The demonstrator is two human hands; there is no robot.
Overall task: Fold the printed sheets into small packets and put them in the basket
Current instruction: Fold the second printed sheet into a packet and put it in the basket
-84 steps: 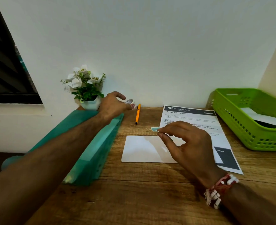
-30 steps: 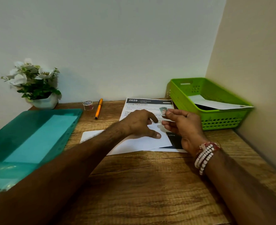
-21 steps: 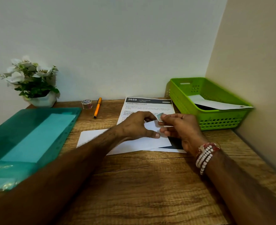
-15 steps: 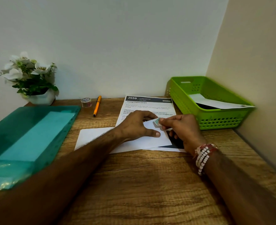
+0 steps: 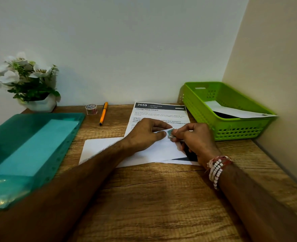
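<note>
On the wooden desk (image 5: pixel 153 198), left hand (image 5: pixel 144 133) presses the folded sheet (image 5: pixel 106 145); fingers (image 5: pixel 181 132) of right hand (image 5: pixel 199 139) pinch tape scrap (image 5: pixel 170 133).

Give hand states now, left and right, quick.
Left hand: on the folded sheet, thumb at its edge; pressing or pinching, cannot tell.
Right hand: pinching a small teal tape piece.

The basket (image 5: pixel 231 131) is set right of the printed sheet (image 5: pixel 161 113); pen (image 5: pixel 103 113), tape roll (image 5: pixel 91 109), folder (image 5: pixel 30 151) and plant (image 5: pixel 29 81) are ranged leftward; a folded sheet (image 5: pixel 100 147) is laid upon it.
</note>
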